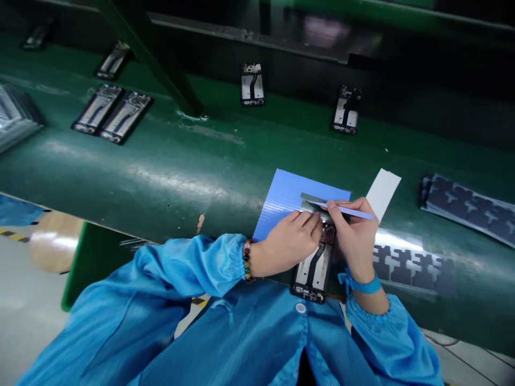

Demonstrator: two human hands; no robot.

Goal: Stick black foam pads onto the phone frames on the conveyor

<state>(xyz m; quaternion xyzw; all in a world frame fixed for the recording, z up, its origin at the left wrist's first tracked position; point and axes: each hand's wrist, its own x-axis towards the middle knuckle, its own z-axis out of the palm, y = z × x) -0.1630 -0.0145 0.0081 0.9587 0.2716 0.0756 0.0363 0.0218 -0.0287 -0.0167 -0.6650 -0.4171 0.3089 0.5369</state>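
Observation:
An opened phone body (316,268) lies at the table's front edge, its upper end under my hands. My left hand (290,241) rests over its top left part with the fingers bent and close together; what the fingertips hold is hidden. In my right hand (354,230) is a slim light-purple tool (354,212), pinched between thumb and fingers, its tip pointing left. A thin dark strip (311,199) shows just beyond my left fingertips, above a blue sheet (281,193) that lies partly beneath my hands.
Several opened phone bodies (126,117) lie further back on the green table (161,161). A green post (161,64) rises at the back left. White card (383,194) and sheets of dark stickers (470,206) lie right; stacked trays (16,118) stand far left.

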